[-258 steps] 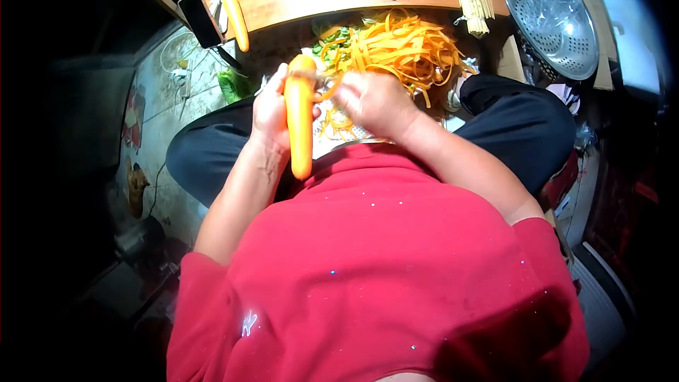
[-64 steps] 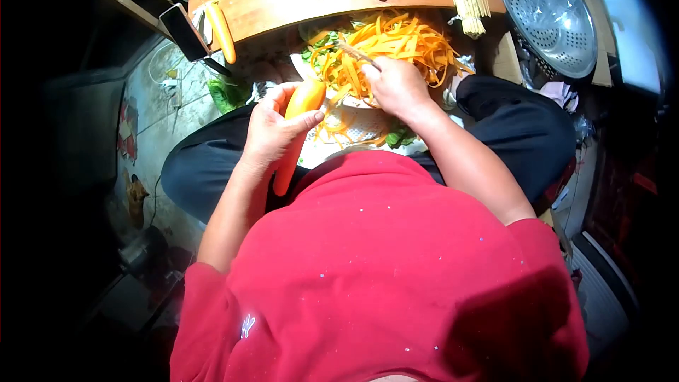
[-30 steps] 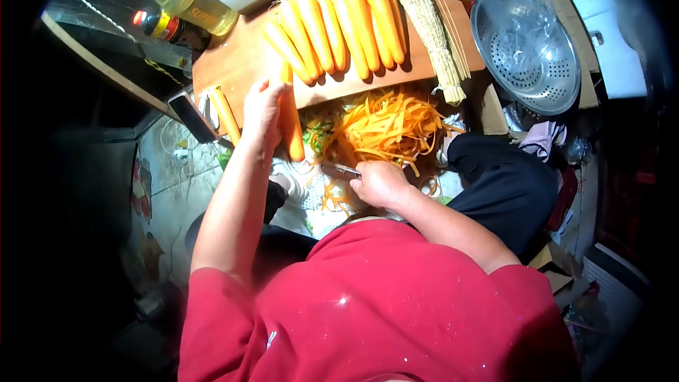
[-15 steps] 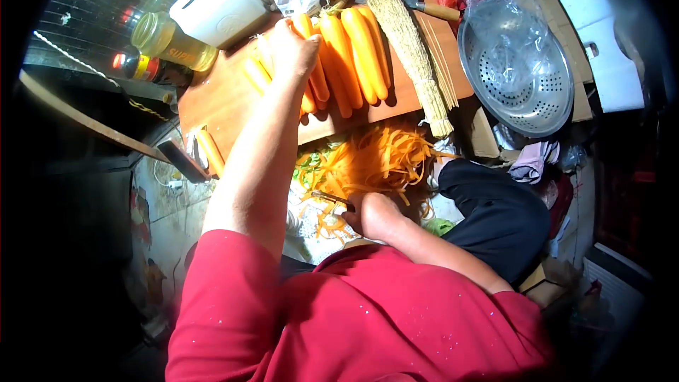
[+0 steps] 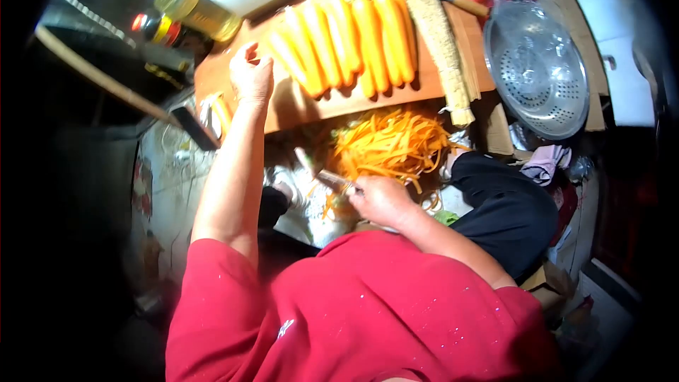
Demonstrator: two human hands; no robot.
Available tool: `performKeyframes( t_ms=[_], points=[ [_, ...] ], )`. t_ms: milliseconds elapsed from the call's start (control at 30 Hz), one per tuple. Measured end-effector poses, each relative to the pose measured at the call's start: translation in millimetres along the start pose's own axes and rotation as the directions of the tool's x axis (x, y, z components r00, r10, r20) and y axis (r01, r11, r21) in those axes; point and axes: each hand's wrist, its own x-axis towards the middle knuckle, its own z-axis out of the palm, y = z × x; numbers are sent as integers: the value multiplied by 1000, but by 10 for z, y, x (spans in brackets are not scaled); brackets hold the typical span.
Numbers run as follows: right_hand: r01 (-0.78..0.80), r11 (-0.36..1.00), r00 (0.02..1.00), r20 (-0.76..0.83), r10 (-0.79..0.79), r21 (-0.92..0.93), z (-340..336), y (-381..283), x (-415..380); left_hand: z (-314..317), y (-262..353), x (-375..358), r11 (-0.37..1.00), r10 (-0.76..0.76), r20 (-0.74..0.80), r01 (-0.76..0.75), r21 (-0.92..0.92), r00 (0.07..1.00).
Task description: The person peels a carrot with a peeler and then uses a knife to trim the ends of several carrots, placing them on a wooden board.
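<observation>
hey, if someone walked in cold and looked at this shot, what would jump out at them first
A row of peeled carrots glows bright orange on the wooden board at the top. Just below it lies a heap of carrot peelings. The left hand hovers open over the board, while the right hand grips a peeler.

Left arm stretched far forward, bare from the red sleeve down, elbow nearly straight. Left hand (image 5: 251, 74) out at full reach, fingers loosely curled and apart, holding nothing. Right arm bent and tucked close to the body, right hand (image 5: 382, 200) low near the lap, fingers closed in a fist-like grip.
</observation>
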Motion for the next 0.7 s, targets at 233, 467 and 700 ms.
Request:
performKeyframes(
  t_ms=[233, 467, 700],
  points=[
    [-36, 996, 993, 112, 45, -84, 81, -93, -18, -836, -705, -617, 752, -361, -219, 421, 506, 907],
    [-56, 986, 977, 196, 86, -154, 98, -202, 43, -796, -793, -688, 668, -439, -57, 368, 646, 897],
    [3, 994, 995, 101, 8, -110, 120, -145, 27, -673, -733, -770, 778, -401, -89, 390, 492, 912]
  ],
)
